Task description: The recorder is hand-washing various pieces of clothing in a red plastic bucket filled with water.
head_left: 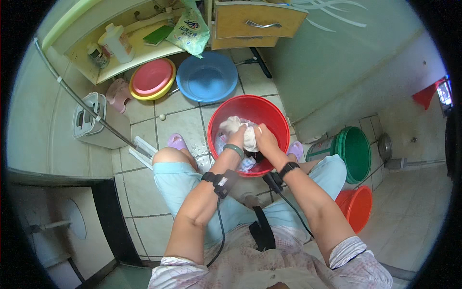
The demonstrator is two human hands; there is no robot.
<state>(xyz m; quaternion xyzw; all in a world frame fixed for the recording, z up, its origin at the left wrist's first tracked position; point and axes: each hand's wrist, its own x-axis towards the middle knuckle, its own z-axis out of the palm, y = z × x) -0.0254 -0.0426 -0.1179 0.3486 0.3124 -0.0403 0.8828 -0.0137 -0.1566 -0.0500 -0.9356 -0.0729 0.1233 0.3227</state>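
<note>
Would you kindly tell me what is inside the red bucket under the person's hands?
The red bucket holds a white cloth, gripped by the left hand and right hand, with patterned fabric and something dark beside it. Whatever lies beneath these is covered.

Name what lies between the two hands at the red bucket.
In the head view, bunched white cloth lies between the left hand and the right hand.

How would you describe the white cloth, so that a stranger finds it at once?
Find the large red bucket in the middle. Inside it, the left hand and the right hand hold the white cloth. It looks plain, unlike the patterned cloth beside it.
</note>
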